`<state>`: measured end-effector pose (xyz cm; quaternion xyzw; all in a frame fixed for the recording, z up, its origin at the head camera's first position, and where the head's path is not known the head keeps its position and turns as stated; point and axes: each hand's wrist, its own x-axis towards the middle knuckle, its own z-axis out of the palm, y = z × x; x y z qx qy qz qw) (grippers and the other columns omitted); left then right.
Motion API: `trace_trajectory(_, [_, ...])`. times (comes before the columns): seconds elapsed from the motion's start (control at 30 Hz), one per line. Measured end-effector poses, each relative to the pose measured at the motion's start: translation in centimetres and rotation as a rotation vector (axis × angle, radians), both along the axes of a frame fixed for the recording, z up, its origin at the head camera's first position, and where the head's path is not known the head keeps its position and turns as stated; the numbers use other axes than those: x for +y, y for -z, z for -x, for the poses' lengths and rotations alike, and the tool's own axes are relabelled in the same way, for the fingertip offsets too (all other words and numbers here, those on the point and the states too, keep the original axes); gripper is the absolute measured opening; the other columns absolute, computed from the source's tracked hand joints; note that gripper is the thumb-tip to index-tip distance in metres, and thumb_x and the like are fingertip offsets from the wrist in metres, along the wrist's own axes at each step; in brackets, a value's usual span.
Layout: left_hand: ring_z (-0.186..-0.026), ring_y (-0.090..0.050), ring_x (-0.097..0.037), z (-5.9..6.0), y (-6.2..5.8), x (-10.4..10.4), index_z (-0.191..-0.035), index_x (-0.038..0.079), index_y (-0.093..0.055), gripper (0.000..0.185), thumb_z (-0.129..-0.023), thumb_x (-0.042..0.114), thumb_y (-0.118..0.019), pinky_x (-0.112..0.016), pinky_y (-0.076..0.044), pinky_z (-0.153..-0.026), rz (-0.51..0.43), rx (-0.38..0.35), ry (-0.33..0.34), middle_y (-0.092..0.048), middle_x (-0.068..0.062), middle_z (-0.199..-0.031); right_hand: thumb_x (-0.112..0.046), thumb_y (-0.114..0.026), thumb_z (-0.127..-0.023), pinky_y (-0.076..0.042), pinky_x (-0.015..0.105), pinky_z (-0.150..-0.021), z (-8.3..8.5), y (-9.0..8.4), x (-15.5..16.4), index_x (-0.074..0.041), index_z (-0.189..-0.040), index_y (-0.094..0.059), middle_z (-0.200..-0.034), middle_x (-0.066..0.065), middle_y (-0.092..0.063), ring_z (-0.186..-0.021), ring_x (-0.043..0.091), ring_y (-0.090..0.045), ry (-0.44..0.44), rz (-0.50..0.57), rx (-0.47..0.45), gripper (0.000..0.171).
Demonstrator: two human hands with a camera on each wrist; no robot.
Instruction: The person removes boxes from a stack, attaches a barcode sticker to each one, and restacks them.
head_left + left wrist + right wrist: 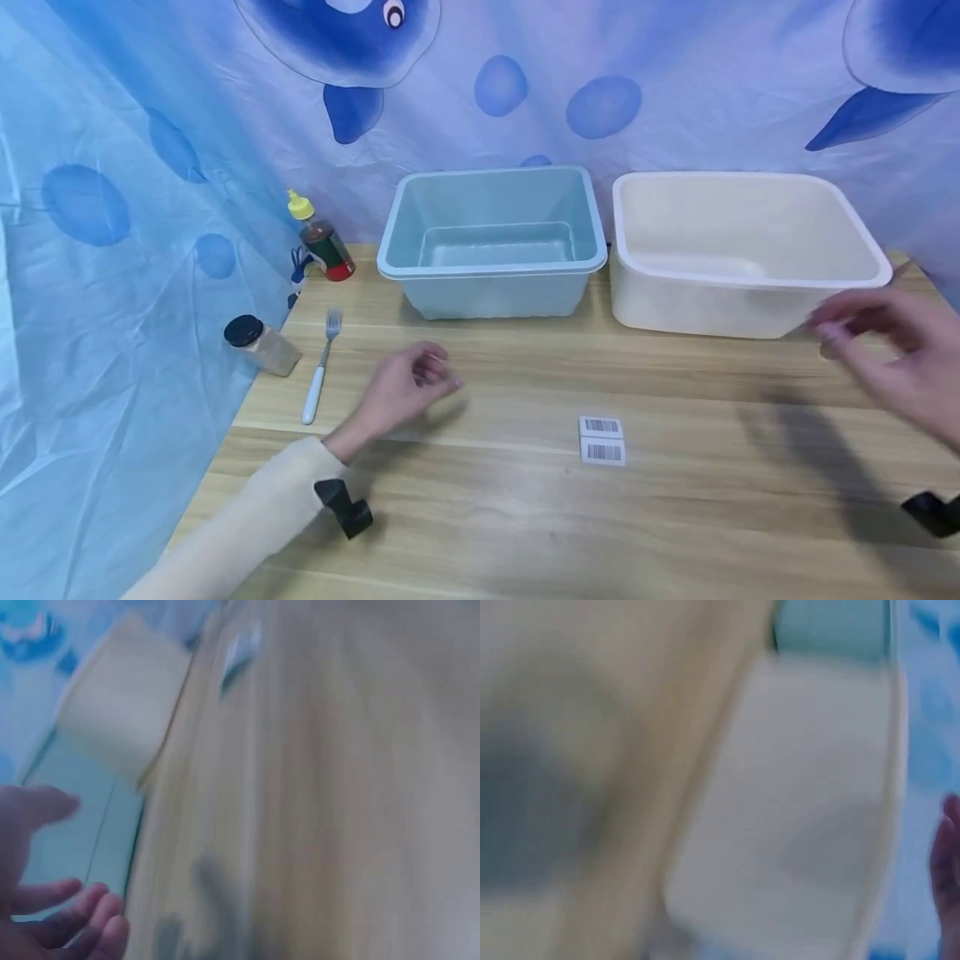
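Observation:
My left hand (408, 383) hovers over the table, fingers loosely bent with nothing in them. To its left lies a fork (322, 367) with a white handle. In the left wrist view the fingers and thumb stand apart. At the front right corner of the white basin (750, 308), my right hand (903, 350) is raised with loosely bent fingers, blurred; no held thing shows. Only a few of its fingertips (951, 817) appear at the edge of the right wrist view. A light-blue basin (502, 292) stands left of the white one.
At the left edge are a black-capped jar (270, 346), lying tilted, and a yellow-topped squeeze bottle (326, 246). A barcode label (602, 440) lies on the wooden table (487, 533). Something thin and brownish (902, 268) shows beside the white basin. Blue curtains (97, 333) hang left and behind.

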<state>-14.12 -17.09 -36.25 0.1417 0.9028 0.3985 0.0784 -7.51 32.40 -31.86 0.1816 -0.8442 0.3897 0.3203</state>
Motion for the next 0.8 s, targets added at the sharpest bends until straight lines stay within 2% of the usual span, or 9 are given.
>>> trace_trajectory(0.03, [-0.087,-0.066,-0.017,-0.8,0.1,0.7,-0.116,0.003,-0.061,0.044,-0.082,0.026,-0.077,-0.028,-0.056,-0.077,-0.020,-0.020,0.036,-0.070,-0.008,-0.098,0.016,-0.067,-0.076,-0.045,0.003,-0.071,-0.6,0.6,-1.2,0.008,-0.097,-0.065,-0.093,-0.020,-0.065,-0.077,-0.011,-0.058,-0.043,-0.058,-0.013,0.022])
trace_trajectory(0.07, [-0.085,-0.067,-0.016,-1.5,0.1,1.4,-0.115,0.001,-0.062,0.042,-0.082,0.023,-0.076,-0.026,-0.056,-0.075,-0.045,-0.040,0.070,-0.071,-0.007,-0.097,0.018,-0.069,-0.072,-0.047,0.004,-0.068,-1.1,1.1,-2.4,0.009,-0.098,-0.064,-0.093,-0.017,-0.066,-0.077,-0.010,-0.060,-0.079,-0.085,-0.053,0.027])
trace_trajectory(0.17, [-0.084,-0.067,-0.014,-3.4,0.6,3.7,-0.112,-0.001,-0.063,0.038,-0.082,0.019,-0.076,-0.020,-0.056,-0.073,-0.107,-0.109,0.146,-0.071,-0.007,-0.096,0.019,-0.073,-0.067,-0.051,0.008,-0.064,-2.3,2.8,-5.8,0.002,-0.104,-0.065,-0.092,-0.007,-0.069,-0.077,-0.006,-0.063,-0.152,-0.089,-0.186,0.042])
trace_trajectory(0.23, [-0.085,-0.068,-0.015,-4.3,1.1,5.3,-0.112,-0.002,-0.064,0.037,-0.082,0.017,-0.076,-0.018,-0.056,-0.073,-0.141,-0.148,0.191,-0.071,-0.009,-0.097,0.017,-0.073,-0.069,-0.053,0.011,-0.065,-2.9,3.9,-7.7,0.001,-0.108,-0.062,-0.091,-0.002,-0.070,-0.077,-0.002,-0.064,-0.172,-0.060,-0.301,0.043])
trace_trajectory(0.3, [-0.084,-0.069,-0.016,-5.0,1.7,6.7,-0.110,-0.002,-0.065,0.036,-0.081,0.016,-0.076,-0.017,-0.055,-0.073,-0.146,-0.163,0.217,-0.071,-0.010,-0.097,0.011,-0.074,-0.073,-0.055,0.015,-0.063,-3.3,4.8,-9.3,0.000,-0.106,-0.063,-0.087,0.001,-0.071,-0.074,-0.001,-0.064,-0.171,-0.060,-0.399,0.036])
trace_trajectory(0.43, [-0.083,-0.070,-0.015,-5.8,2.6,8.7,-0.106,-0.001,-0.068,0.033,-0.079,0.015,-0.078,-0.016,-0.055,-0.072,-0.132,-0.162,0.206,-0.072,-0.012,-0.097,-0.006,-0.077,-0.079,-0.055,0.019,-0.061,-3.7,6.3,-11.6,-0.005,-0.099,-0.065,-0.081,-0.002,-0.071,-0.071,-0.002,-0.063,-0.131,-0.101,-0.580,0.023])
trace_trajectory(0.53, [-0.084,-0.071,-0.015,-6.0,3.0,10.1,-0.105,0.000,-0.068,0.033,-0.078,0.015,-0.079,-0.016,-0.055,-0.072,-0.136,-0.178,0.181,-0.072,-0.012,-0.098,-0.011,-0.077,-0.080,-0.055,0.020,-0.063,-3.9,7.0,-12.7,-0.008,-0.097,-0.065,-0.082,-0.003,-0.072,-0.071,-0.001,-0.064,-0.093,-0.089,-0.688,0.021])
trace_trajectory(0.67, [-0.083,-0.071,-0.012,-5.9,3.1,11.9,-0.106,-0.001,-0.068,0.036,-0.076,0.014,-0.081,-0.015,-0.055,-0.071,-0.158,-0.220,0.163,-0.073,-0.011,-0.097,-0.007,-0.076,-0.079,-0.056,0.021,-0.064,-4.1,7.7,-13.7,-0.007,-0.099,-0.064,-0.085,0.002,-0.074,-0.072,0.003,-0.067,-0.093,-0.012,-0.754,0.023])
trace_trajectory(0.8, [-0.079,-0.070,-0.008,-5.8,3.2,13.1,-0.104,-0.002,-0.067,0.034,-0.075,0.010,-0.081,-0.015,-0.055,-0.069,-0.187,-0.243,0.148,-0.073,-0.010,-0.093,-0.006,-0.075,-0.081,-0.056,0.021,-0.065,-3.8,8.0,-14.3,-0.006,-0.101,-0.064,-0.085,0.004,-0.073,-0.072,0.004,-0.068,-0.124,0.051,-0.773,0.023])
